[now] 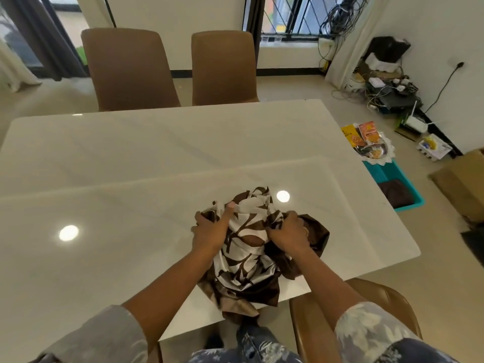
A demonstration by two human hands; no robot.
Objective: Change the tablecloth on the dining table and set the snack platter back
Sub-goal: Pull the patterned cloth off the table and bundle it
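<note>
A bunched brown-and-white patterned tablecloth lies on the near edge of the bare white dining table, part of it hanging over the edge. My left hand grips its left side, thumb raised on a white fold. My right hand grips the dark brown folds on its right side. The snack platter, a white lacy dish with packets of snacks, sits on the floor past the table's right end.
A teal bin holding dark cloth stands on the floor beside the platter. Two brown chairs stand at the table's far side, another chair at my right. Cables, a router and boxes clutter the right corner.
</note>
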